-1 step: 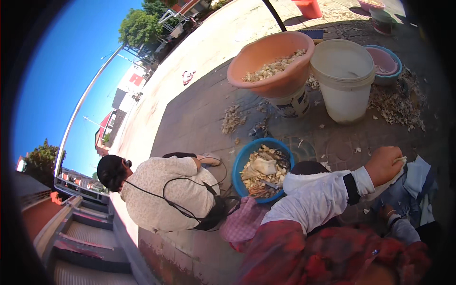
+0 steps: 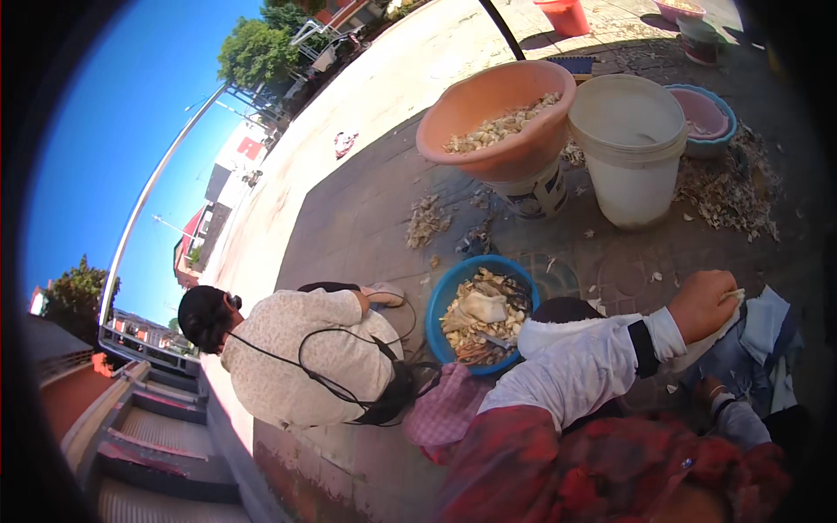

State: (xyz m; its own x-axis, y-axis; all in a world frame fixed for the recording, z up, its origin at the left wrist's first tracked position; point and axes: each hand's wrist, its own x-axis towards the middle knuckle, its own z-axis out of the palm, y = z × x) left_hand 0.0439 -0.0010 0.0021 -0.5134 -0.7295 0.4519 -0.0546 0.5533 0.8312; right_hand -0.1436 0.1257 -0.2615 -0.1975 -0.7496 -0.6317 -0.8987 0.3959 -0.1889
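My left hand (image 2: 703, 305), at the end of a white sleeve with a black wristband, is closed round a white cloth (image 2: 697, 347) that hangs over my lap. Lower down, in shadow, my right hand (image 2: 708, 392) is beside blue fabric (image 2: 741, 353); its fingers are too dark to make out. To the left of my knee stands a blue basin (image 2: 433, 314) of pale garlic cloves (image 2: 459, 329). A whitish cloth or glove (image 2: 484, 307) lies on the cloves, with a small grey-handled knife (image 2: 497, 340) near it.
A person in a light patterned top (image 2: 301, 357) sits to the left. Ahead, an orange basin (image 2: 453, 96) of cloves rests on a bucket (image 2: 534, 193), beside a white bucket (image 2: 636, 174). Husks (image 2: 732, 187) litter the paving. A pink checked cloth (image 2: 449, 405) lies near the blue basin.
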